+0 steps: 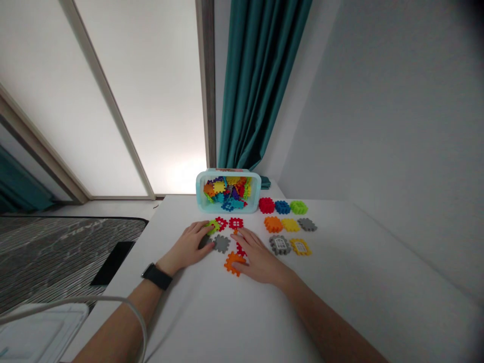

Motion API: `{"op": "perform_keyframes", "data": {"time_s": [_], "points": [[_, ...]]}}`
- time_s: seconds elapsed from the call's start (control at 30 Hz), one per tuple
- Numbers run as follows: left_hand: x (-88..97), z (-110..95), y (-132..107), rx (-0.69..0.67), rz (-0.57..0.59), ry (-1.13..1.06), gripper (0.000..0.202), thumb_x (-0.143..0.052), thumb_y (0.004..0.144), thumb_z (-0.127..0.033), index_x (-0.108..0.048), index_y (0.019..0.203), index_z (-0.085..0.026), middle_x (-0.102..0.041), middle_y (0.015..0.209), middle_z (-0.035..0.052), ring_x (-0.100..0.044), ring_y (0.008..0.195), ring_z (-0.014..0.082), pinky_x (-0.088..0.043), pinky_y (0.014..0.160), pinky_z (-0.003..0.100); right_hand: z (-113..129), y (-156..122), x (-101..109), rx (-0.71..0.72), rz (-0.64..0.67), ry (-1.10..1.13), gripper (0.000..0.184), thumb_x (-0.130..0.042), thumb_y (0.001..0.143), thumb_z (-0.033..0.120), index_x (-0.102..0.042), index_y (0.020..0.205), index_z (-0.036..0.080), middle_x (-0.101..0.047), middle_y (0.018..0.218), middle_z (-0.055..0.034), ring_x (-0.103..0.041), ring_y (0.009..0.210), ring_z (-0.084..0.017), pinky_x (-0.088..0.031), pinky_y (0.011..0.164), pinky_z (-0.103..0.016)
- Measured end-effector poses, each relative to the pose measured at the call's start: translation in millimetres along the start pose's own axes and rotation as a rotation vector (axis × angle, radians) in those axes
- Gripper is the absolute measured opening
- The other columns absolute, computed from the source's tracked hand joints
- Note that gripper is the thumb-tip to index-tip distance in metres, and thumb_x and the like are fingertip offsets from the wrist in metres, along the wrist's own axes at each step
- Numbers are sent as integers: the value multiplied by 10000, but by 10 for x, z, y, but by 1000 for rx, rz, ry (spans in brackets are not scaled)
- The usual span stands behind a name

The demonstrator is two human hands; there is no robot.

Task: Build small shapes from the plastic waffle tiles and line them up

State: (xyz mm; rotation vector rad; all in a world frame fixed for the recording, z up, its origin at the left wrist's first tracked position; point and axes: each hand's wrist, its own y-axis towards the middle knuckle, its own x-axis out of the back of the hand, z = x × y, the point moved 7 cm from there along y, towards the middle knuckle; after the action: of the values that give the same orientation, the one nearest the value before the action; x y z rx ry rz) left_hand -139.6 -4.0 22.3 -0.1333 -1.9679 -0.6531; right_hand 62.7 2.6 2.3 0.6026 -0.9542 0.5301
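My left hand (192, 244) lies spread on the table, its fingers on a lime green interlocking tile (214, 227) and its thumb over a dark grey piece. A grey gear-edged tile (222, 244) sits between my two hands. My right hand (260, 258) rests palm down with fingers stretched out. Under it are an orange tile (233, 263), touched by the thumb, and a red piece (239, 249) that is partly hidden. Beyond the fingertips lie two red window tiles, one in the middle (236, 223) and one beside the green tile (221, 223).
A light blue bin (228, 210) with mixed colourful tiles stands at the back. To the right are sorted tiles in rows: red (266, 205), blue (282, 207), green (298, 207), orange (273, 224), yellow (291, 225) and greys (280, 245). A white cable (130, 305) crosses my left forearm.
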Motion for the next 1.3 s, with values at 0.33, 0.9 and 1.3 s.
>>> {"op": "perform_keyframes", "data": {"time_s": [0.33, 0.9, 1.3], "points": [[-71, 18, 45, 61, -24, -37, 305, -632, 893, -323, -638, 1182, -228, -638, 1269, 101, -575, 1175, 289, -476, 1024, 470, 16, 185, -18, -25, -73, -131, 399, -551, 958, 235, -573, 1354, 197, -526, 1464, -140, -448, 1388, -289, -384, 1160, -495], [75, -110, 77, -56, -167, -106, 334, -687, 899, -362, -610, 1194, -228, -697, 1183, 87, -623, 1101, 268, -494, 962, 455, 9, 143, 44, 56, -181, 35, 441, -536, 913, 155, -556, 1350, 211, -571, 1414, -120, -469, 1360, -274, -387, 1150, -515], [241, -565, 31, -275, -270, -51, 401, -672, 934, -305, -547, 1311, -253, -711, 1200, 104, -618, 1155, 260, -487, 1002, 470, 216, 50, 277, 142, -423, 208, 329, -471, 949, 152, -552, 1257, 236, -679, 1187, -101, -626, 1125, -244, -524, 989, -444]]}}
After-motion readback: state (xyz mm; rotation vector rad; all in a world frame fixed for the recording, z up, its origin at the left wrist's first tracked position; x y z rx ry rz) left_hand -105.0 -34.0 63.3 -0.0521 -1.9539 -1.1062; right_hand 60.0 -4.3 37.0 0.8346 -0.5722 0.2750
